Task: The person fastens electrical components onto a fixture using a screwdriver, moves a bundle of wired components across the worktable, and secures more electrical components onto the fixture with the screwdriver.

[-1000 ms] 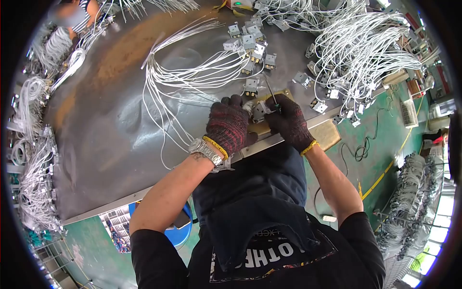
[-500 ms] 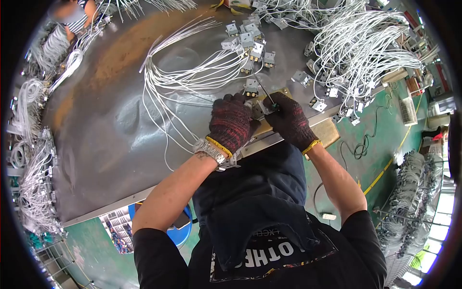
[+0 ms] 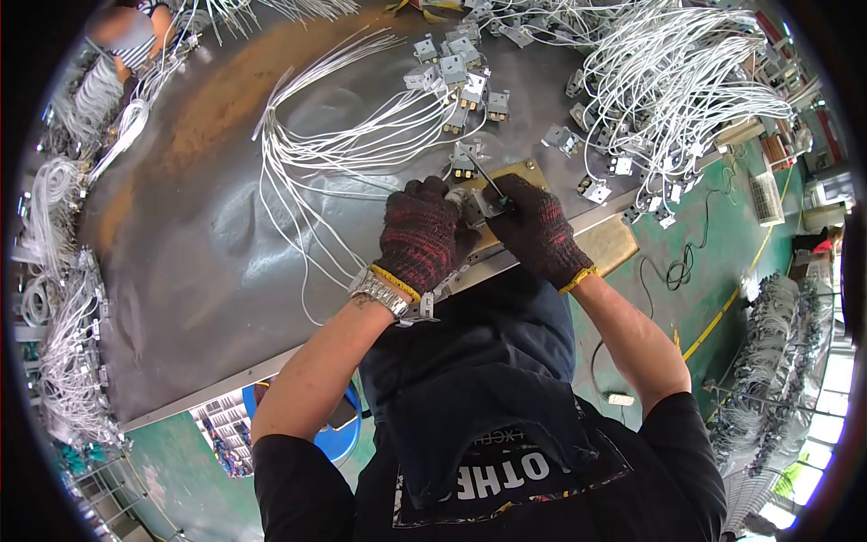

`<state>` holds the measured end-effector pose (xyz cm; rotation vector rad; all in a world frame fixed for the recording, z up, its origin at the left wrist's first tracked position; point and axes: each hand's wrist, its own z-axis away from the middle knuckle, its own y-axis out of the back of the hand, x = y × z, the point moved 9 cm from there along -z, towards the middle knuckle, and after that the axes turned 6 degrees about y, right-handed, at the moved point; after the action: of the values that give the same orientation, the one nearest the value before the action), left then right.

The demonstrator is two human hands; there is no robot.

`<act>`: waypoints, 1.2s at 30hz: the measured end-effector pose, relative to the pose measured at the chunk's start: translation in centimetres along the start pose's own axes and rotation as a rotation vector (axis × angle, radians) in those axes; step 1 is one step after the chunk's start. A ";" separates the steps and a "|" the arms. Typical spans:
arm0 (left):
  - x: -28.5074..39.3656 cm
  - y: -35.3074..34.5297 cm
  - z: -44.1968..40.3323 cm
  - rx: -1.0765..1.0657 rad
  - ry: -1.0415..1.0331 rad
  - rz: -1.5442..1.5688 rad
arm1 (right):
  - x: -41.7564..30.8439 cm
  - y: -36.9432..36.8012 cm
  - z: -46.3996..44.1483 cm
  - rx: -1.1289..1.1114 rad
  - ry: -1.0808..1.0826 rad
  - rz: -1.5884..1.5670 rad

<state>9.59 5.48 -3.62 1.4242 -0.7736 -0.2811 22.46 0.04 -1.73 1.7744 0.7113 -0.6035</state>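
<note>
My left hand point(image 3: 420, 230), in a dark red-and-black knit glove, is closed at the near edge of the metal table point(image 3: 181, 316). Its fingertips hold a small metal bracket piece point(image 3: 473, 210), partly covered by the gloves. My right hand point(image 3: 535, 226), gloved alike, wraps round a screwdriver point(image 3: 489, 183) whose shaft points up and away to the left. Just beyond the fingers lies a grey switch-like part with brass terminals point(image 3: 463, 163). Beneath the hands is a brass-coloured plate point(image 3: 521, 177). A bundle of white wires point(image 3: 352, 144) fans out left of the parts.
Several grey parts with brass terminals point(image 3: 458, 70) lie at the wires' ends. A large heap of white wires point(image 3: 677, 72) fills the right side. More wire bundles point(image 3: 72, 343) line the left edge. Another person point(image 3: 144, 36) stands at the far left. A blue bin point(image 3: 339, 443) sits below the table.
Both hands and the screwdriver have shifted slightly left in view, as have the table items. The screwdriver's shaft appears a little lower. Both hands keep their grip.
</note>
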 end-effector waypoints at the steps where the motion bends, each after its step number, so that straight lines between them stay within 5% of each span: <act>1: 0.1 -0.1 0.0 -0.008 -0.005 -0.008 | 0.1 -0.1 0.0 0.002 0.010 0.008; 9: 0.5 0.0 0.0 -0.067 0.009 -0.139 | 0.2 -0.2 0.4 -0.042 -0.050 -0.009; 11: 0.4 0.8 0.0 0.049 -0.042 0.028 | -1.4 -0.5 0.7 -0.043 0.141 0.092; 15: 2.2 1.4 -1.1 0.195 -0.184 0.254 | -2.2 -0.5 0.9 -0.096 0.095 0.053; 17: 2.8 0.7 -1.5 -0.053 -0.105 0.102 | -1.2 -0.5 1.4 -0.091 0.102 0.019; 19: 2.6 -0.1 -1.3 0.019 -0.129 0.069 | -1.3 0.4 1.5 -0.087 0.104 -0.020; 21: 2.6 -0.4 -1.1 0.087 -0.156 0.040 | -0.7 1.0 2.0 -0.250 -0.105 -0.049; 27: 2.5 0.3 -0.8 0.175 -0.144 0.144 | 0.8 5.1 5.0 -0.207 -0.364 -0.341; 31: 2.4 -0.1 -1.2 0.136 -0.123 0.170 | -2.1 6.8 4.6 -0.236 0.034 -0.008; 36: 2.2 -0.7 -1.4 0.094 -0.069 0.122 | -5.1 6.6 4.3 -0.215 0.114 0.155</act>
<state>12.28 5.14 -3.50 1.4545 -0.9373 -0.2024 23.40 -6.50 4.90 1.6542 0.6816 -0.3107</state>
